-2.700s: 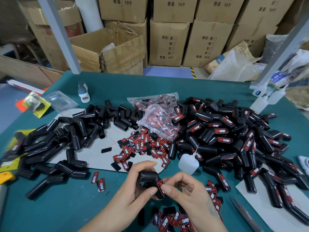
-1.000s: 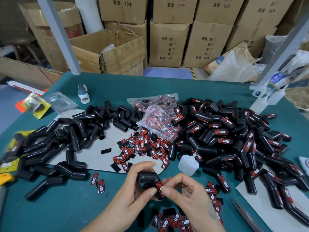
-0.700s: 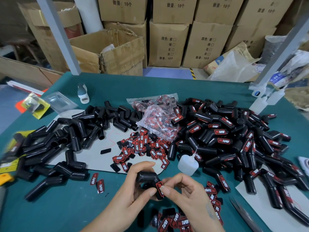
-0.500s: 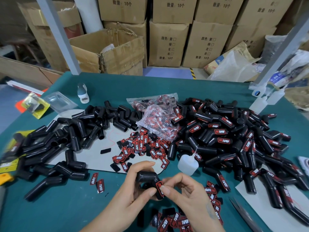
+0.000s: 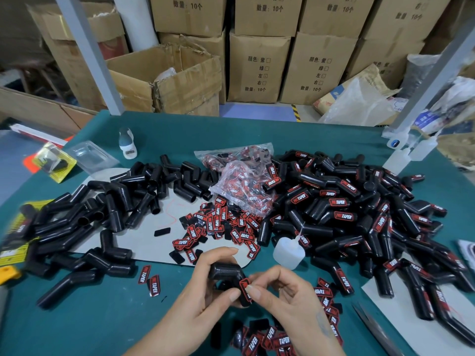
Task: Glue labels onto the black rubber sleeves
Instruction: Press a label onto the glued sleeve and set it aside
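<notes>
My left hand [image 5: 203, 294] grips a bent black rubber sleeve [image 5: 225, 272] near the table's front edge, thumb and fingers curled round it. A red and black label [image 5: 245, 289] sits on the sleeve's lower leg, and my right hand [image 5: 280, 296] pinches that label against the sleeve with thumb and fingertips. Unlabelled sleeves [image 5: 102, 217] are heaped at the left. Labelled sleeves [image 5: 359, 214] are heaped at the right. Loose labels [image 5: 221, 224] lie in the middle, and more labels [image 5: 270, 340] lie below my hands.
A small white glue bottle [image 5: 288, 253] stands just right of the loose labels. A clear bag of labels [image 5: 244, 186] lies behind them. Scissors [image 5: 375, 327] lie at the front right. Another bottle [image 5: 127, 143] and a plastic blister [image 5: 90, 156] sit at the back left. Cardboard boxes [image 5: 259, 65] stand behind the table.
Nothing has visibly changed apart from a slight shift of the sleeve; both hands keep the same hold on the sleeve and label.
</notes>
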The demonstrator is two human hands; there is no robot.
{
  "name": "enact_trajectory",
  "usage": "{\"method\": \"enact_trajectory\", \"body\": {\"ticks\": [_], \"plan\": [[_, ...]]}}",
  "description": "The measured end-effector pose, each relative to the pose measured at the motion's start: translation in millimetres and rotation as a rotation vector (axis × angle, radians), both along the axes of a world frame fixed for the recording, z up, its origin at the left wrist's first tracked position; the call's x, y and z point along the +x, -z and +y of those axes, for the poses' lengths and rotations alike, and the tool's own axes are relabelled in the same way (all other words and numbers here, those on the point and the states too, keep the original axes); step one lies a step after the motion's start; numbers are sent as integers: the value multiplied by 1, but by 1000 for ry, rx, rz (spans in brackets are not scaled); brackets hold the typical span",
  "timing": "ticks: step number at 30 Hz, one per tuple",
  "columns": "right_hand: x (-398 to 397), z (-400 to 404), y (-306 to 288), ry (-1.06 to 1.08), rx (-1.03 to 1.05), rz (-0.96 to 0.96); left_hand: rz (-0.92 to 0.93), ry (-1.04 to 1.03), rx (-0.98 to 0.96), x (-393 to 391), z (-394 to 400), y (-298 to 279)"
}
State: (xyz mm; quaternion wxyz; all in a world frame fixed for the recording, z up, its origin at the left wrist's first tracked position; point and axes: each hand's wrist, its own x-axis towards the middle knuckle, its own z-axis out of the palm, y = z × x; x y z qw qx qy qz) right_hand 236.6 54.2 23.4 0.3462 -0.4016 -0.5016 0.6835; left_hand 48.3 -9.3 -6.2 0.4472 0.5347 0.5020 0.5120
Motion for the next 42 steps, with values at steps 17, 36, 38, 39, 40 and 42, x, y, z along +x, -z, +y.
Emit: {"method": "enact_trajectory", "body": {"ticks": [17, 36, 38, 39, 40, 42], "plan": [[-1, 0, -2, 3, -6, 11, -32, 0, 13, 2, 0, -6], [-1, -1, -3, 3, 6, -22, 4, -8, -2, 4, -1, -8], [-1, -1, -1, 9, 11, -22, 13, -17, 2, 4, -1, -6], [-1, -1, -1, 12, 14, -22, 19, -20, 4, 4, -1, -6], [-1, -2, 0, 13, 17, -24, 22, -21, 4, 4, -1, -5], [-1, -2, 0, 11, 19, -26, 26, -21, 0, 4, -1, -5]]}}
